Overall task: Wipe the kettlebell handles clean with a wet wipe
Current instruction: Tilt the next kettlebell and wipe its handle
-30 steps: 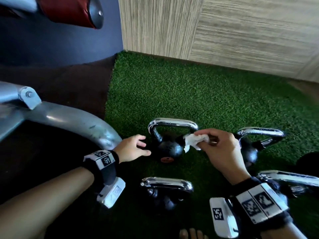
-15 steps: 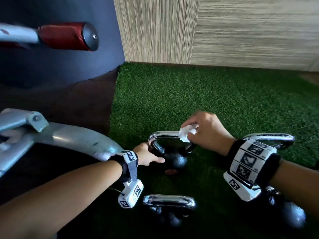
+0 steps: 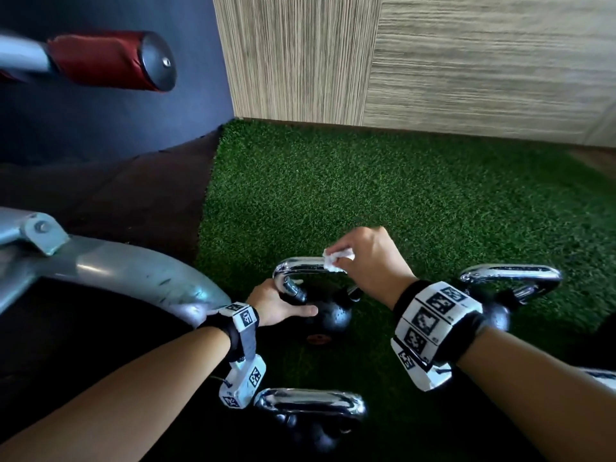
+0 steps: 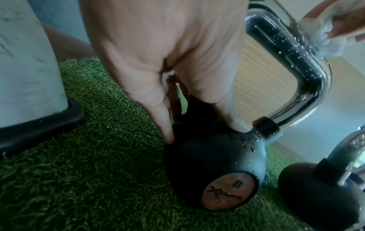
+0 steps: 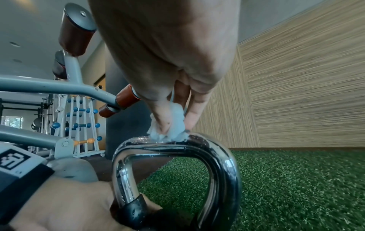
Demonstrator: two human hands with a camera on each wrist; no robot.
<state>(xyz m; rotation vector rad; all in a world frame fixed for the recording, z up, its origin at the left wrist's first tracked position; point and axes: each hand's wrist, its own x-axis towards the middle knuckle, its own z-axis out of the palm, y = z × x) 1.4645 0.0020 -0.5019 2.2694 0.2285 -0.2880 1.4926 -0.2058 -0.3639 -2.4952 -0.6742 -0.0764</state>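
Observation:
A black kettlebell (image 3: 333, 316) with a chrome handle (image 3: 300, 264) stands on the green turf (image 3: 400, 201). My right hand (image 3: 343, 258) pinches a crumpled white wet wipe (image 3: 336, 260) and presses it on the handle's top bar, right of its middle. The right wrist view shows the wipe (image 5: 169, 126) squeezed between thumb and fingers against the wet handle (image 5: 217, 150). My left hand (image 3: 283, 303) clasps the ball just under the handle's left leg. In the left wrist view the thumb (image 4: 235, 123) and a finger sit on the ball (image 4: 207, 164).
A second kettlebell (image 3: 310, 403) stands nearer to me and a third (image 3: 510, 278) to the right. A grey machine frame (image 3: 116, 271) curves in at the left, with a red padded roller (image 3: 110, 65) above. Wood-look wall panels (image 3: 466, 61) close off the turf behind.
My left hand has closed in from beside the ball and taken hold of it. My right hand has carried the wipe from the handle's right corner up onto the top bar, slightly leftward.

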